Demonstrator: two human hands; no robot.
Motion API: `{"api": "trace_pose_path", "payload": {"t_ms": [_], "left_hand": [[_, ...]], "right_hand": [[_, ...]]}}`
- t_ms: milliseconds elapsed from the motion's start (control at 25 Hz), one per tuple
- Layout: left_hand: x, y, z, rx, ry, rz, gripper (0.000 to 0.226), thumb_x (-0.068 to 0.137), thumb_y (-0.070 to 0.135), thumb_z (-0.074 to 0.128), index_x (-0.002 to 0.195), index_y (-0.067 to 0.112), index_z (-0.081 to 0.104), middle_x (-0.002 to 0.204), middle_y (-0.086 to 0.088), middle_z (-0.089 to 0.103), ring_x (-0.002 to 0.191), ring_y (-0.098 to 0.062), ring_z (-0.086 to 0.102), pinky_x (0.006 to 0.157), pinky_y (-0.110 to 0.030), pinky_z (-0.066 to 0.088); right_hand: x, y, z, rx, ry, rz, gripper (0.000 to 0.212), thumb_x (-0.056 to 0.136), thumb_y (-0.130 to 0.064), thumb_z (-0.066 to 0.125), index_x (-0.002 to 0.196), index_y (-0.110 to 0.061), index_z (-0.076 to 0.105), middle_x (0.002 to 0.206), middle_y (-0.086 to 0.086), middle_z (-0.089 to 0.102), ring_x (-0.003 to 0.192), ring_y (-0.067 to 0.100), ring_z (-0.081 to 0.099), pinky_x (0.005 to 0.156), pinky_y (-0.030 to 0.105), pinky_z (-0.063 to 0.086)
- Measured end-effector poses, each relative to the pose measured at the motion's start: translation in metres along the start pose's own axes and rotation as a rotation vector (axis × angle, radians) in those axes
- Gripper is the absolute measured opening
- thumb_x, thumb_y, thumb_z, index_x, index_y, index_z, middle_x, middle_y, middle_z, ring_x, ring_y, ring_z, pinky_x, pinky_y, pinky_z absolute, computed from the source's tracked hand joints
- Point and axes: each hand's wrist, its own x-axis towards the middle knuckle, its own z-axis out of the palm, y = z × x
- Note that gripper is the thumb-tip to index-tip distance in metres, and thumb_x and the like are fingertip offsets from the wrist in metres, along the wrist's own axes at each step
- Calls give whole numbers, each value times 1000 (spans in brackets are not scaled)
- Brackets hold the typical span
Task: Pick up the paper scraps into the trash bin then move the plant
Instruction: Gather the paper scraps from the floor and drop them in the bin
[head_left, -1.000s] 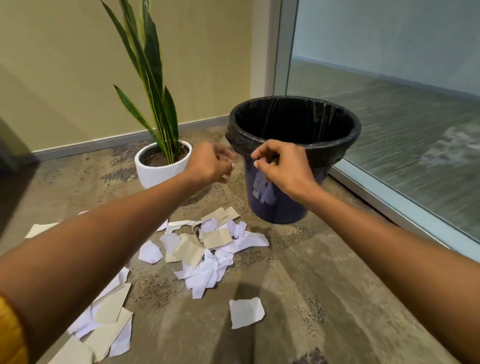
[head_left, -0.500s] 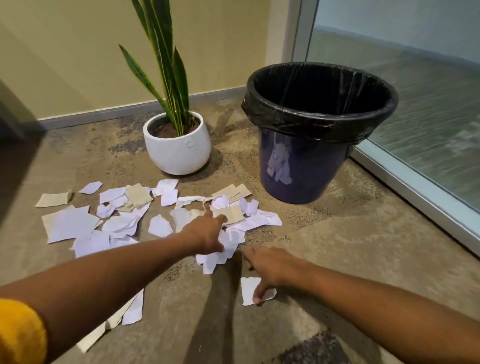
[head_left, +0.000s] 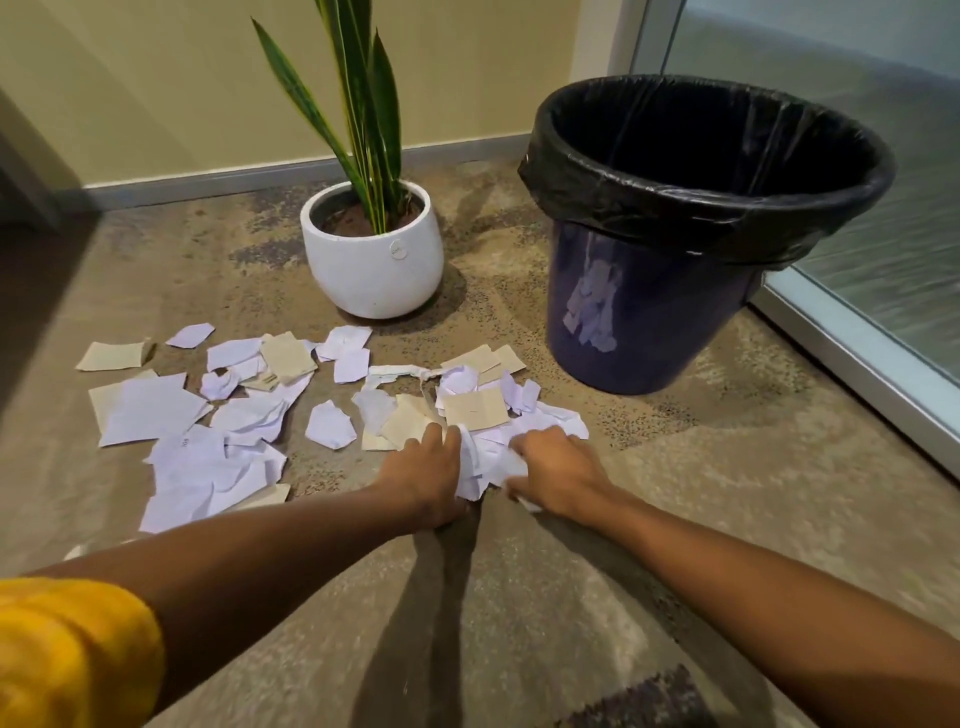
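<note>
**Both hands down in the scraps**

Here, the head view looks down at a mottled carpet (head_left: 519, 597) with torn paper spread across its middle. The scraps (head_left: 234, 415), white and tan, lie in a wide band from the far left to just in front of the bin (head_left: 675, 249), thickest near the centre.

The left hand (head_left: 426, 473) rests palm down on the near edge of the central heap, fingers stretched forward over a tan piece (head_left: 405, 426); they look straight rather than curled, pressing the paper flat. The right hand (head_left: 556, 473) sits just beside it to the right, its fingers bent round a crumpled white wad (head_left: 488, 467) that bunches up between the two hands. A bit of white paper also pokes out under the right wrist.

The bin stands far right, dark blue with a black liner (head_left: 701, 208) folded over its rim. Pale reflections of the scraps show on its glossy side. Whether any paper lies inside I cannot tell.

The plant (head_left: 358, 104), long green leaves with yellow edges, stands upright in a round white pot (head_left: 374, 270), far centre, left of the bin and apart from it, just beyond the scraps.

A yellow sleeve (head_left: 67, 649) covers the left upper arm at the near left. A glass panel (head_left: 883, 156) runs along the right side, a beige wall (head_left: 156, 78) behind.
</note>
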Motion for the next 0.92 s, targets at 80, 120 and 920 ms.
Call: {"api": "trace_pose_path", "payload": {"t_ms": [80, 120, 920], "left_hand": [[4, -3, 0, 34, 32, 16, 80, 85, 30, 59, 148, 14, 12, 146, -14, 29, 122, -35, 47, 92, -43, 47], [6, -6, -1, 36, 38, 26, 76, 85, 25, 59, 147, 14, 15, 144, -14, 31, 119, -36, 49, 91, -43, 49], [7, -39, -25, -307, 126, 64, 23, 81, 9, 67, 103, 5, 71, 106, -12, 70, 92, -23, 62, 74, -28, 48]], "right_hand": [[6, -4, -6, 19, 148, -2, 26, 89, -34, 58, 106, -15, 60, 113, 11, 66, 106, 33, 60, 81, 38, 48], [8, -6, -7, 20, 218, -15, 21, 90, -29, 56, 105, -14, 59, 110, 12, 66, 104, 34, 61, 78, 38, 48], [35, -25, 18, -60, 50, -183, 39, 87, -34, 64, 124, -23, 57, 120, 10, 49, 106, 32, 55, 74, 36, 42]]}}
